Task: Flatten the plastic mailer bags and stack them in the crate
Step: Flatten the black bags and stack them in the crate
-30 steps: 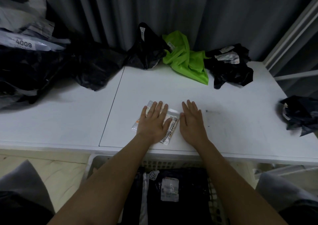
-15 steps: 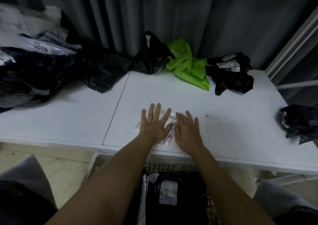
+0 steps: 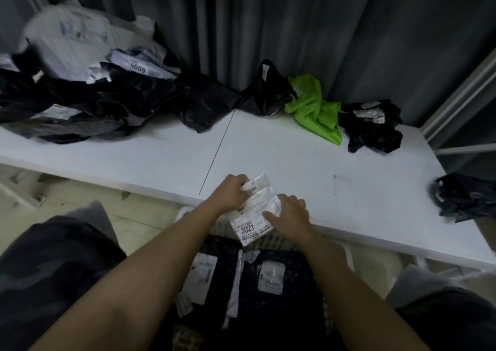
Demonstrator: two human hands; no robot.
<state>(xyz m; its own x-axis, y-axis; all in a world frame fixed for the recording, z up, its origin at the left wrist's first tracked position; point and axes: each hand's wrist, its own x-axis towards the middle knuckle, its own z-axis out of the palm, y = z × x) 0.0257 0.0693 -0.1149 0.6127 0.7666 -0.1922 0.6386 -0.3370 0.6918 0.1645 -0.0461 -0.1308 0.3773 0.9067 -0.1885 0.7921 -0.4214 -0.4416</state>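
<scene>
A small clear mailer bag (image 3: pixel 253 216) with a white label reading 3021 hangs over the front edge of the white table (image 3: pixel 308 168). My left hand (image 3: pixel 230 193) grips its upper left corner with curled fingers. My right hand (image 3: pixel 288 213) holds its right edge, fingers curled over the plastic. Below, between my knees, the white crate (image 3: pixel 346 254) holds flattened black mailer bags (image 3: pixel 281 305) with white labels.
A big heap of black and white mailers (image 3: pixel 80 90) fills the table's far left. At the back lie a black bag (image 3: pixel 264 92), a green bag (image 3: pixel 315 109) and another black bag (image 3: pixel 371 126). A crumpled black bag (image 3: pixel 461 196) sits at the right edge.
Both hands went from pressing flat on the clear mailer to gripping it, and they pulled it off the table surface toward the front edge, above the crate.
</scene>
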